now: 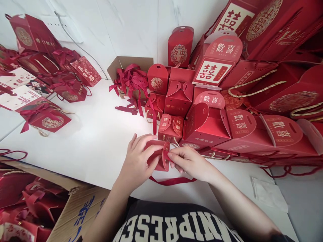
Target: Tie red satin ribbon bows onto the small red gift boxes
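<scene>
A small red gift box [159, 165] lies on the white tabletop in front of me. My left hand [138, 155] holds its left side, with the thumb and fingers curled round it and some fingertips hidden. At the box's right flap, my right hand [188, 162] pinches the end of a dark red ribbon [174, 182]. The rest of that ribbon loops along the table below both hands. Just beyond the box stands another small red gift box [170, 127] with a twisted cord handle.
Many red gift boxes [208, 126] are stacked to the right and back. An open carton [121, 63] of loose ribbons [131, 80] stands at the back. Ribboned boxes [51, 117] are piled on the left. A cardboard box [83, 210] of red boxes sits lower left.
</scene>
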{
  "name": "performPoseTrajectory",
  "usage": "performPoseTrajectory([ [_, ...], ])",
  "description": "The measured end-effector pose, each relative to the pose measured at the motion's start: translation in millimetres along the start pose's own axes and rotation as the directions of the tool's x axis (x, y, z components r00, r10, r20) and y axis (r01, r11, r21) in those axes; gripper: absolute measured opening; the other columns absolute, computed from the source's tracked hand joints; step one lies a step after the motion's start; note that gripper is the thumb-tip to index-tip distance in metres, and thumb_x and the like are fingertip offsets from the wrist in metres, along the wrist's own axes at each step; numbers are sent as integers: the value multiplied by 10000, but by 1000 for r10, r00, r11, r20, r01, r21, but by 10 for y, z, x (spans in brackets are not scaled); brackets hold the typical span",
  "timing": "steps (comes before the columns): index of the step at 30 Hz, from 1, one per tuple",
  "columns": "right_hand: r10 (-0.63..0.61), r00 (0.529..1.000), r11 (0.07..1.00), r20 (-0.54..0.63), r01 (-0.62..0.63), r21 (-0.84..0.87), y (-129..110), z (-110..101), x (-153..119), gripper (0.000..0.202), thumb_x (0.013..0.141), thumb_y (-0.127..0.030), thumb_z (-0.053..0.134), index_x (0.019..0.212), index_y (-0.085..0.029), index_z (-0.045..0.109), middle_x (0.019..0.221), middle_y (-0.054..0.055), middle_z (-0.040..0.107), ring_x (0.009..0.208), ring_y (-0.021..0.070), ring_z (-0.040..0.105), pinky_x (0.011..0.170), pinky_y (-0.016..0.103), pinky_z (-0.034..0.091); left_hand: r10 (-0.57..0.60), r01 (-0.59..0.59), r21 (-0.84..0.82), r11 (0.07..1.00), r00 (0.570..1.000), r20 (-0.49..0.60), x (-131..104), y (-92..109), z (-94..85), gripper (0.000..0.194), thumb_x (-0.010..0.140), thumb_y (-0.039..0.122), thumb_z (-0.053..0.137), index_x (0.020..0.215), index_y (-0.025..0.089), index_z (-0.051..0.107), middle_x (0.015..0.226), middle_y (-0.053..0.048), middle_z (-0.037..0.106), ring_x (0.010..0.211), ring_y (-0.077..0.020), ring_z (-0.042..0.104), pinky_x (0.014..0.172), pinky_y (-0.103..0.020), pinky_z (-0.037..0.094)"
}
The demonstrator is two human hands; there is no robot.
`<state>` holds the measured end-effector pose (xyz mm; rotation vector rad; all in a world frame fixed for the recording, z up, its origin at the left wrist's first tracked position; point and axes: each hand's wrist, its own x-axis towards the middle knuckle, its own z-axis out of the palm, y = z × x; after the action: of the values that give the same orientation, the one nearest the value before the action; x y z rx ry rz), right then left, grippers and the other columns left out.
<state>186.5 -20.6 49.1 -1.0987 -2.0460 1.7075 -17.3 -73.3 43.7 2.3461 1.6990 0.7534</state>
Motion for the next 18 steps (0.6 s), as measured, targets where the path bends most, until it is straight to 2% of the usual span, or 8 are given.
performPoseTrajectory([
  [4, -38, 999, 998, -4, 38, -54, -30, 31, 0, 405, 1021, -347, 411, 719, -186, 626, 534, -53, 539, 504, 97, 501, 604, 222, 399, 85, -75, 76, 994, 986, -145, -2, -43, 46, 179, 889, 148, 591, 947, 252, 724, 1207, -52, 655, 1186, -228, 583, 1169, -483, 310],
  [7, -128, 982, 979, -137, 104, -173, -52, 52, -30, 350, 1021, -363, 440, 766, -196, 614, 654, -31, 607, 606, 118, 555, 649, 243, 411, 98, -73, 85, 994, 934, -344, -15, -79, 36, 204, 834, 108, 655, 949, 259, 729, 1109, -45, 689, 1071, -218, 637, 1074, -454, 427],
  [10, -326, 883, 931, -337, 239, -275, -84, 62, -31, 186, 1000, -308, 501, 900, -200, 614, 905, 26, 665, 849, 160, 609, 790, 278, 446, 78, -60, 50, 997, 824, -561, -27, -103, -8, 293, 760, 64, 710, 966, 271, 738, 1042, -43, 686, 974, -209, 655, 885, -373, 534],
  [12, -450, 831, 888, -327, 377, -265, -116, 67, 6, 129, 986, -261, 528, 935, -196, 627, 1058, 64, 661, 1042, 189, 601, 922, 309, 443, 72, -74, 23, 997, 781, -620, -34, -101, -38, 327, 732, 43, 721, 960, 277, 742, 1013, -37, 677, 934, -203, 659, 809, -341, 549],
  [14, -514, 828, 857, -225, 483, -179, -154, 76, 68, 135, 975, -245, 549, 896, -200, 649, 1081, 66, 666, 1122, 201, 587, 987, 326, 433, 63, -88, -9, 996, 777, -626, -46, -83, -65, 326, 731, 38, 714, 952, 277, 740, 1008, -36, 667, 923, -203, 659, 800, -340, 551],
  [15, -512, 841, 859, -176, 500, -110, -173, 84, 104, 147, 974, -253, 555, 881, -203, 657, 1035, 57, 678, 1074, 195, 611, 963, 320, 454, 47, -83, -31, 996, 785, -618, -57, -72, -79, 318, 739, 45, 707, 958, 273, 735, 1009, -40, 662, 926, -206, 656, 810, -347, 549],
  [17, -459, 878, 883, -139, 467, 38, -210, 104, 176, 166, 974, -299, 562, 885, -205, 667, 909, 32, 686, 821, 156, 653, 801, 282, 507, -42, -9, -93, 996, 847, -530, -92, -57, -106, 337, 766, 92, 694, 1057, 261, 702, 1025, -53, 650, 929, -211, 642, 819, -358, 544],
  [18, -418, 895, 896, -153, 434, 90, -226, 115, 208, 176, 968, -326, 571, 891, -202, 670, 864, 20, 682, 696, 132, 632, 712, 263, 506, -119, 68, -132, 989, 891, -437, -115, -57, -119, 386, 783, 132, 688, 1147, 256, 662, 1037, -60, 644, 918, -209, 632, 788, -349, 544],
])
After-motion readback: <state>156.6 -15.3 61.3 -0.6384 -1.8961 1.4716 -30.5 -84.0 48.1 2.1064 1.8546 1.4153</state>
